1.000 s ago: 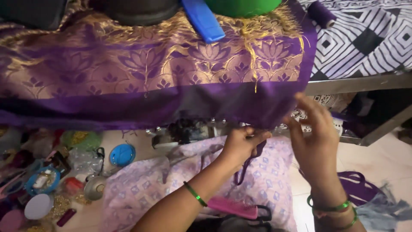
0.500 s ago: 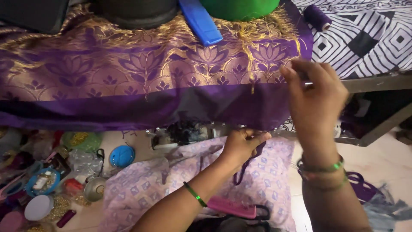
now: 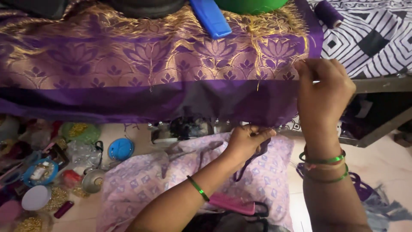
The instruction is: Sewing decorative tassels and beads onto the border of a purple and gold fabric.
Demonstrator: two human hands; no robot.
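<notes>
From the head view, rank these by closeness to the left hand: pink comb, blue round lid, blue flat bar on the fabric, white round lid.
Measured from the left hand:
1. Pink comb, just below.
2. Blue flat bar and blue round lid: too close to call.
3. White round lid, far left on the floor.

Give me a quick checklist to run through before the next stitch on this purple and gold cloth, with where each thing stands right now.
1. Left hand pinches the lower edge of the purple and gold cloth: ok.
2. Right hand is raised at the cloth's right end, fingers closed on a thin metal needle: ok.
3. Thread running from the needle: cannot tell, too fine to see.
4. Cloth lies flat over the table edge: ok, though loose gold threads stick up near the hand.
5. Purple thread spool lies within view on the patterned sheet: ok.
6. Blue flat thing rests on the cloth, away from the hands: ok.
</notes>
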